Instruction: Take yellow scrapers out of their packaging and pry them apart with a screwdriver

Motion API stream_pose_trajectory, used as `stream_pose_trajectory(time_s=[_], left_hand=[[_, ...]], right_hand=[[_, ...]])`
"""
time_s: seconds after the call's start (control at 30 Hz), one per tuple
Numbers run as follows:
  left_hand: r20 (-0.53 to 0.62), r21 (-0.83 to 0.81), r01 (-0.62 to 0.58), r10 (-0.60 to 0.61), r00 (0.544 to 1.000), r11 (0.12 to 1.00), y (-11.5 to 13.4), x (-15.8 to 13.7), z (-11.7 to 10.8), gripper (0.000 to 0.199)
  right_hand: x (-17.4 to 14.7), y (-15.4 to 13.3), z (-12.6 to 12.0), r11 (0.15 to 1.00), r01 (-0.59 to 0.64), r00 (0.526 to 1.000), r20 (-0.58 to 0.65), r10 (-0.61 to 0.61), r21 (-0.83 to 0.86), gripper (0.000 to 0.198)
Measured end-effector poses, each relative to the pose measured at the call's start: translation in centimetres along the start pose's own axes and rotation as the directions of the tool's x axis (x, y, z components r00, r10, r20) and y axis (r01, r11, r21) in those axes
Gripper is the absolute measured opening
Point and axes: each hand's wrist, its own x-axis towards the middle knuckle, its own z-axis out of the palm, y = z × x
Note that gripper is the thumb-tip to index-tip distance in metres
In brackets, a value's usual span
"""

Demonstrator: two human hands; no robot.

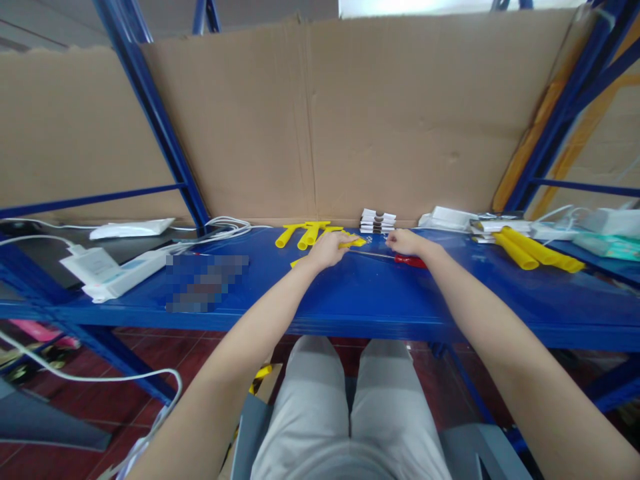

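My left hand (331, 249) is closed around a yellow plastic handle (356, 243), one end of which sticks out to the right past the fingers. My right hand (404, 242) has its fingers pinched together just above the table; whatever they hold is too small to make out. Tiny pale bits, perhaps screws (369, 239), lie between the two hands. Below the right hand a screwdriver (410, 261) with a red handle rests on the blue surface, its shaft pointing left. Behind my left hand lie several T-shaped yellow handles (311, 235).
A stack of white packs with dark bands (378, 221) stands against the cardboard wall (400, 120). More yellow handles (540, 250) lie at right beside white boxes (450, 219). A white power strip (125, 275) and coiled cables (230, 228) occupy the left. Blue shelf posts (155, 113) rise on both sides.
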Motion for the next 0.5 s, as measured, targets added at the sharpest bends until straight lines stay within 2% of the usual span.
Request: stream_pose_trajectory(time_s=[0.13, 0.27, 0.5], left_hand=[[-0.021, -0.001, 0.028, -0.028, 0.999, 1.0, 0.0, -0.1, -0.1, 0.041], [-0.028, 0.057, 0.065, -0.063, 0.998, 0.996, -0.2, -0.2, -0.2, 0.044], [-0.044, 0.047, 0.149, -0.147, 0.988, 0.988, -0.5, -0.2, -0.2, 0.048]], right_hand=[[-0.2, -0.1, -0.2, 0.998, 0.015, 0.999, 0.044, -0.018, 0.063, 0.022], [-0.4, 0.1, -0.5, 0.98, 0.076, 0.992, 0.09, -0.094, 0.184, 0.032], [-0.3, 0.9, -1.2, 0.966, 0.14, 0.97, 0.165, -0.178, 0.216, 0.047]])
